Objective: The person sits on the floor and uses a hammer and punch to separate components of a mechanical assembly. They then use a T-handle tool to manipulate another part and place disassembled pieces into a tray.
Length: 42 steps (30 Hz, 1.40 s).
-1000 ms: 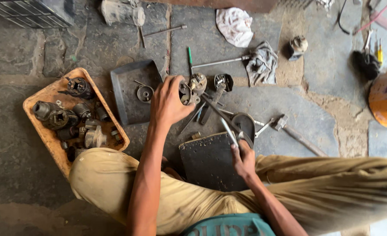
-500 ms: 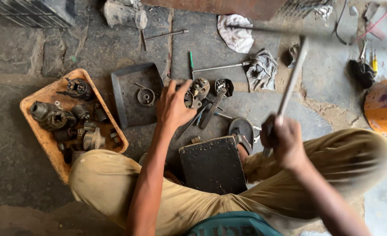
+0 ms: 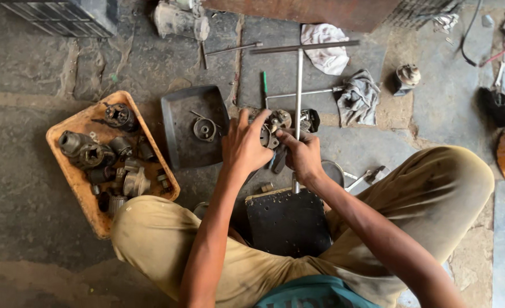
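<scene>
Right hand (image 3: 302, 155) is coming down from the raised swing half a second ago and is now closing around the long T-handle wrench (image 3: 298, 85), gripping low on the shaft so the crossbar sits clear at the far end. Left hand (image 3: 244, 145) is staying put, fingers spread and pressing on the greasy metal part (image 3: 276, 121) to keep it from turning. That part is sitting on the stone floor (image 3: 30, 188) just in front of the knees, between the dark metal tray (image 3: 178, 137) and a second similar part (image 3: 309, 120).

Wrench shaft is running straight away from the person, lower end hidden under the right hand, so whether it is seated on a fastener is not visible. Black plate (image 3: 289, 222) is lying between the legs, near the hands. Orange tray (image 3: 81, 188) of loose parts is sitting off to the left within reach. Rags (image 3: 358, 97) are lying beyond the work.
</scene>
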Each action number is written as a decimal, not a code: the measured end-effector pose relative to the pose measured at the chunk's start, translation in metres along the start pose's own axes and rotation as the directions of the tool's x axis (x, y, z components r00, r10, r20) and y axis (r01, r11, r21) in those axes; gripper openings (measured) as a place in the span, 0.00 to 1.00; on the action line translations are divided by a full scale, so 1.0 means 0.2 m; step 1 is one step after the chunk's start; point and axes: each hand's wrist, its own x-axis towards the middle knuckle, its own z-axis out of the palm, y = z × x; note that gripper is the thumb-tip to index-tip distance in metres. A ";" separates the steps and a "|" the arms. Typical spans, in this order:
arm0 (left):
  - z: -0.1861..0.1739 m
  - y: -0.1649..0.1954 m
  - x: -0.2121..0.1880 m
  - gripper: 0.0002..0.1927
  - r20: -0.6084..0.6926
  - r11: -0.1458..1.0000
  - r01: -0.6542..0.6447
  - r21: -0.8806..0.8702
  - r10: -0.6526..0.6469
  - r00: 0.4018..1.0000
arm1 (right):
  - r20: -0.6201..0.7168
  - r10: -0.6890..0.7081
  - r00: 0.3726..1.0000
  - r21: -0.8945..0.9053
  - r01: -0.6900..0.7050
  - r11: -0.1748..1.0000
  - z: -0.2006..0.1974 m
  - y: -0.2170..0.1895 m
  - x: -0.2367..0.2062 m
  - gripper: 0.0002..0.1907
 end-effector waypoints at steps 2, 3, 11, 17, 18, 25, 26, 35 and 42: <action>0.00 0.00 0.00 0.41 0.006 1.000 0.000 0.009 0.000 1.000 | 0.014 -0.014 1.000 0.021 0.014 1.000 0.02 0.00 0.00 0.06; 0.00 0.00 0.00 0.40 0.012 1.000 0.005 0.005 -0.005 1.000 | 0.019 -0.012 1.000 0.041 0.011 0.999 0.03 -0.01 0.00 0.07; 0.03 -0.03 -0.01 0.40 0.012 0.999 -0.041 0.018 0.040 0.999 | -0.029 0.044 0.999 0.164 -0.038 0.986 0.08 -0.02 0.00 0.09; 0.03 -0.02 0.00 0.43 0.072 1.000 0.006 0.006 -0.007 0.997 | -0.112 -0.060 0.992 0.053 0.067 0.996 0.10 -0.01 -0.01 0.08; 0.04 -0.02 0.00 0.43 0.076 1.000 0.011 0.004 -0.011 0.997 | -0.102 -0.086 0.991 0.035 0.090 0.995 0.10 -0.01 -0.02 0.08; 0.08 -0.04 -0.01 0.39 -0.012 0.998 -0.051 -0.028 0.050 0.999 | -0.051 -0.057 0.997 0.030 0.058 0.998 0.10 0.02 -0.03 0.11; 0.08 -0.04 -0.01 0.38 -0.026 0.997 -0.059 -0.041 0.058 0.998 | -0.060 -0.053 0.997 0.038 0.055 0.998 0.10 0.02 -0.04 0.11; 0.00 0.01 -0.06 0.38 -0.085 0.992 -0.100 -0.079 0.093 0.992 | -0.022 -0.107 0.994 0.133 0.109 0.985 0.12 0.00 -0.06 0.08; -0.09 -0.01 -0.10 0.38 -0.128 0.980 -0.122 -0.154 0.103 0.986 | 0.110 -0.087 0.990 0.186 0.065 0.980 0.06 -0.08 -0.13 0.05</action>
